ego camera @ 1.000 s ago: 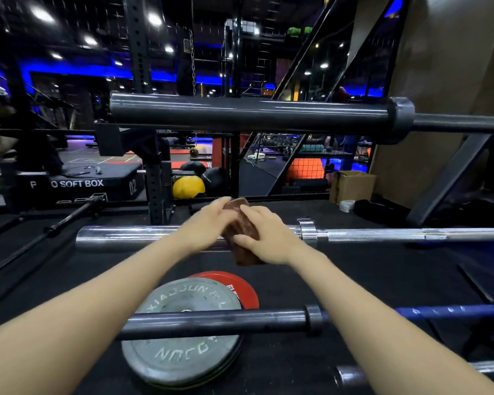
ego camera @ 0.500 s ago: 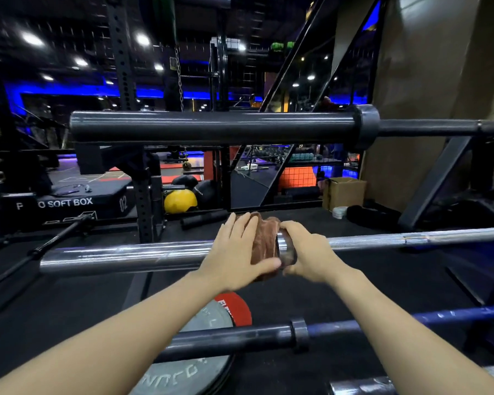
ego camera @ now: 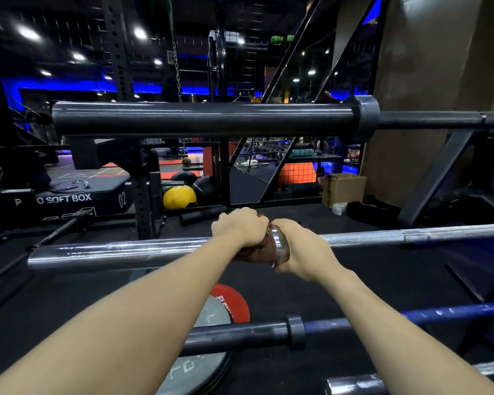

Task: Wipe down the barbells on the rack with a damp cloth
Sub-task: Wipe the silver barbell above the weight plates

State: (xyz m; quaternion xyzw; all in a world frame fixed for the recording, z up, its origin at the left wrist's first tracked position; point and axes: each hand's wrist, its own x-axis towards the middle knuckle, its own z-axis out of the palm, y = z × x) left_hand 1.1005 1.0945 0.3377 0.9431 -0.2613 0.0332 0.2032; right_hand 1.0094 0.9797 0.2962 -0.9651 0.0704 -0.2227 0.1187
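A chrome barbell [ego camera: 111,252] lies across the middle of the view. A brown cloth [ego camera: 258,253] is wrapped round its sleeve right beside the collar [ego camera: 280,246]. My left hand [ego camera: 240,226] grips the cloth over the sleeve, fingers curled on top. My right hand [ego camera: 303,249] grips the bar just right of the collar, touching the cloth's edge. Above hangs a black barbell [ego camera: 206,118]. Below lies a dark barbell with a blue shaft [ego camera: 246,336], and a fourth chrome sleeve [ego camera: 354,384] shows at the bottom edge.
A grey weight plate [ego camera: 200,363] and a red plate [ego camera: 234,303] lie on the black floor under the bars. Behind are a black rack upright [ego camera: 143,201], a soft plyo box [ego camera: 69,199], a yellow ball [ego camera: 179,196] and a cardboard box [ego camera: 344,188].
The cloth has moved along the chrome sleeve up against the collar. My left hand's fingers have closed over the cloth, and the view has shifted so the bars sit further right.
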